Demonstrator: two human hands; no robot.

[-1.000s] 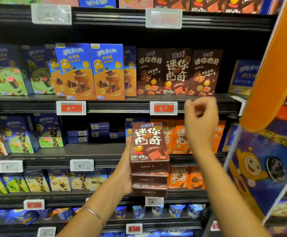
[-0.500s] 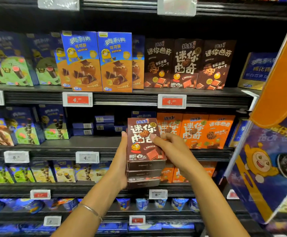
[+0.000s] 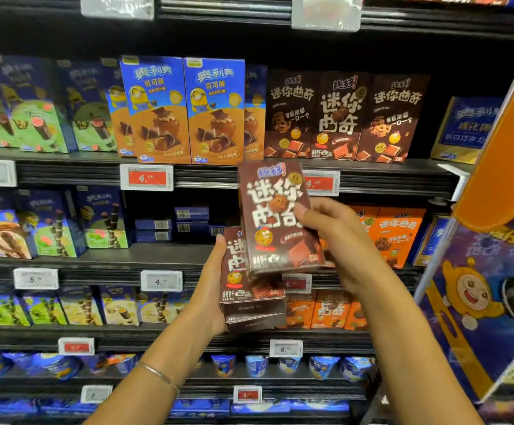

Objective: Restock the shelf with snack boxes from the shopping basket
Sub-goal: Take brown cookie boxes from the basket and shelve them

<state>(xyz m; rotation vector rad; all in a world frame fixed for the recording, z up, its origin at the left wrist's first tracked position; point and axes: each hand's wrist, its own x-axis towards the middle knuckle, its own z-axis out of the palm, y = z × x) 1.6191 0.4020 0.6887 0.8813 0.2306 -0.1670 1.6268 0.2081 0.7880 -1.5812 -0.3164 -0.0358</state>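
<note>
My right hand point(image 3: 338, 240) grips a brown cookie box point(image 3: 275, 216) by its right edge and holds it raised and slightly tilted in front of the shelf. Below it, my left hand point(image 3: 209, 289) holds a small stack of the same brown boxes point(image 3: 249, 299) from the left side. Three matching brown boxes point(image 3: 344, 116) stand upright on the upper shelf point(image 3: 372, 167), right of the blue and orange boxes point(image 3: 185, 108). The shopping basket is out of view.
Orange cookie boxes point(image 3: 396, 234) stand on the shelf behind my right hand. Blue wafer boxes point(image 3: 35, 118) fill the left side. An orange and blue display board point(image 3: 495, 210) juts out at the right. Price tags point(image 3: 147, 177) line the shelf edges.
My right hand came down from the upper shelf, took hold of the top brown box and lifted it off the stack. The left hand keeps the remaining stack.
</note>
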